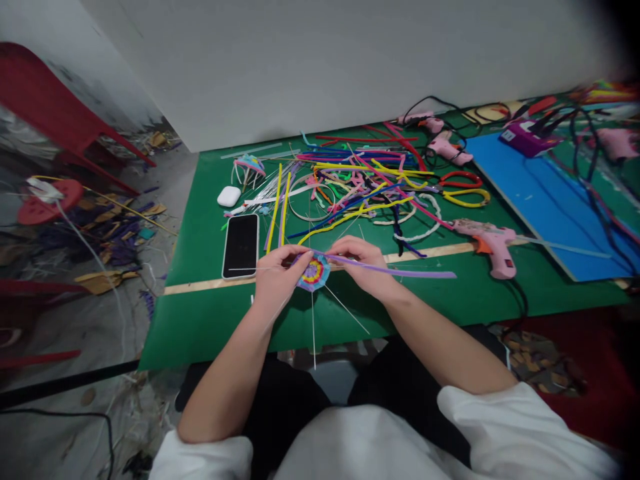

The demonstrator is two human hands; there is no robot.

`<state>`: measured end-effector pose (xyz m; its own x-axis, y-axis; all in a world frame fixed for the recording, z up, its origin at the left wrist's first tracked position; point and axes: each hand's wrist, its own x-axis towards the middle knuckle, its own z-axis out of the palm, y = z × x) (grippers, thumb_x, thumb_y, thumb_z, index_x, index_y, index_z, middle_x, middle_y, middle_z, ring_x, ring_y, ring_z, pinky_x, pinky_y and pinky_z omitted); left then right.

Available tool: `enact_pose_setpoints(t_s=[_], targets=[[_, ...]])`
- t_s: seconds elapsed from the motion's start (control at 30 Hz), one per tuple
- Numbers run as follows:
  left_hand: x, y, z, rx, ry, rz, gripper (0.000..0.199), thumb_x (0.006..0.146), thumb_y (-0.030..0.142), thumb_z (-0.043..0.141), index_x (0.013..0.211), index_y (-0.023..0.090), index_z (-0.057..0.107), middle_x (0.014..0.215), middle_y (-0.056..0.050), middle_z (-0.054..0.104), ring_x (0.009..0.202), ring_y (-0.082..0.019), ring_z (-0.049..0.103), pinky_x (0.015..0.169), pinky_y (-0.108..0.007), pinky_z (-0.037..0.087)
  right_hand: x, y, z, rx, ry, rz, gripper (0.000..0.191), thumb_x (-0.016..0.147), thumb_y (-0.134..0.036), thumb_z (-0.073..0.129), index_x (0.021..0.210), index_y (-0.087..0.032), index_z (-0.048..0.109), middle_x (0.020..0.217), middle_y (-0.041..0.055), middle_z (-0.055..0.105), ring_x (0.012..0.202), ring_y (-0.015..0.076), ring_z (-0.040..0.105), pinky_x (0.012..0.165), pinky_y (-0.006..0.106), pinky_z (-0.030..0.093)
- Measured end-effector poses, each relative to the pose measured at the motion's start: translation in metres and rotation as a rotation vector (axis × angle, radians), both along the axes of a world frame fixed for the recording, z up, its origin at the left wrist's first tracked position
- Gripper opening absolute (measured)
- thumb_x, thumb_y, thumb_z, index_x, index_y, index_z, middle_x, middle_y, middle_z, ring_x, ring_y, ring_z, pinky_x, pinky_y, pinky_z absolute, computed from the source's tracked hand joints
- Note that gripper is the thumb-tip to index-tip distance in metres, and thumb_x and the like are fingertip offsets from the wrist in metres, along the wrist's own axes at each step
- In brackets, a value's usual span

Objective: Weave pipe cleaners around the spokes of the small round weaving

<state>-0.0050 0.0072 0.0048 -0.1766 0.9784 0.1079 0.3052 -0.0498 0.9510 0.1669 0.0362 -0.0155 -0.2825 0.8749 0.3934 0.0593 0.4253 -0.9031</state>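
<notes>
Disc (313, 272) of coloured rings sits in the left hand (283, 270), pinched between thumb and fingers; white spokes (314, 330) jut out below both hands; the right hand (363, 263), fingertips nearly together, grips the purple strip (425, 273) at the rim; steady, gentle tension should keep it flat; a phone (241, 245) lies beside the left hand.
</notes>
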Motion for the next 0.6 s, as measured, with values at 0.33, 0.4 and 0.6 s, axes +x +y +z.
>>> enact_pose_setpoints(t_s=[0.33, 0.4, 0.6], targets=[[0.0008, 0.0016, -0.0024, -0.131, -0.248, -0.067, 0.018, 0.063, 0.031, 0.073, 0.070, 0.015, 0.068, 0.061, 0.000, 0.064, 0.057, -0.010, 0.057, 0.055, -0.019, 0.047, -0.0031, -0.0034, -0.0033, -0.074, 0.048, 0.002, 0.014, 0.081, -0.033, 0.059, 0.076, -0.020, 0.064, 0.077, 0.0023, 0.061, 0.072, 0.0138, 0.058, 0.062, 0.028, 0.049], [0.0006, 0.0022, -0.0023, -0.151, -0.273, -0.074, 0.018, 0.062, 0.031, 0.074, 0.070, 0.015, 0.068, 0.061, 0.000, 0.064, 0.057, -0.009, 0.057, 0.055, -0.018, 0.047, -0.0032, -0.0032, -0.0039, -0.081, 0.059, 0.007, 0.014, 0.080, -0.032, 0.060, 0.076, -0.020, 0.064, 0.076, 0.0023, 0.061, 0.070, 0.0136, 0.058, 0.060, 0.027, 0.048], [-0.0001, 0.0022, -0.0026, -0.153, -0.233, -0.073, 0.018, 0.063, 0.031, 0.073, 0.070, 0.015, 0.068, 0.060, 0.000, 0.064, 0.056, -0.009, 0.057, 0.055, -0.019, 0.047, -0.0017, -0.0026, -0.0010, 0.063, -0.017, -0.011, 0.006, 0.077, -0.023, 0.063, 0.072, -0.021, 0.066, 0.073, 0.0005, 0.063, 0.070, 0.0132, 0.058, 0.063, 0.027, 0.046]])
